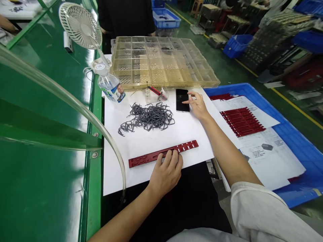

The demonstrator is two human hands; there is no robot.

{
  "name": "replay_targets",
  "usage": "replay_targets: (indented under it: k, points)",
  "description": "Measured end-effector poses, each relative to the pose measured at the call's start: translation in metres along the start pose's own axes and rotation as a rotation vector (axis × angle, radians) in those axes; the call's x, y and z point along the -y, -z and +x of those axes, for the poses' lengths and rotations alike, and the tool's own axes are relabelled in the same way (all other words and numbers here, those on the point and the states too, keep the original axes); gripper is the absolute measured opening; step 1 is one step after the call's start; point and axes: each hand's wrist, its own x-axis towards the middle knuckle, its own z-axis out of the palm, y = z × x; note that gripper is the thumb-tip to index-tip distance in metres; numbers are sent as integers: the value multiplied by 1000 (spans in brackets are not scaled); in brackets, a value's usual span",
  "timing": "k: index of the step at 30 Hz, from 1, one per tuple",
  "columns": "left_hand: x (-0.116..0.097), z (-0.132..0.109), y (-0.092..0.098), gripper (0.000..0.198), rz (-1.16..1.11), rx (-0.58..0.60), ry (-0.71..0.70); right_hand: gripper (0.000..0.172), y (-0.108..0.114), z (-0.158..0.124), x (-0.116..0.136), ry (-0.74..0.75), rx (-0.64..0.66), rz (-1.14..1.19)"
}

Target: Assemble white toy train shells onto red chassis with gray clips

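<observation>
My left hand lies over a long red perforated strip, its fingers gripping the strip's middle on a white paper sheet. My right hand holds nothing, with its fingers spread and the index fingertip at the screen of a black smartphone. A tangled pile of dark grey hook-shaped pieces lies on the sheet, left of the phone and above the strip.
A clear compartment tray stands beyond the sheet, with a small cup of tools before it. A water bottle and white fan stand left. A blue crate holds papers and red strips right. A person stands beyond the tray.
</observation>
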Motion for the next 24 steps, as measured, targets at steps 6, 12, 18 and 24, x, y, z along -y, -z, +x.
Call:
replay_targets:
  k: [6, 12, 18, 24]
  points:
    - [-2, -1, -3, 35, 2, -4, 2, 82, 1, 0, 3, -47, 2, 15]
    - [-4, 0, -5, 35, -5, -6, 10, 83, 6, 1, 6, -127, -140, 98]
    - [-6, -3, -10, 36, -43, 6, 23, 88, 6, 5, 4, -199, -208, 165]
    - [-8, -5, -15, 34, -122, 7, 58, 82, 5, 4, 4, -175, -240, 165]
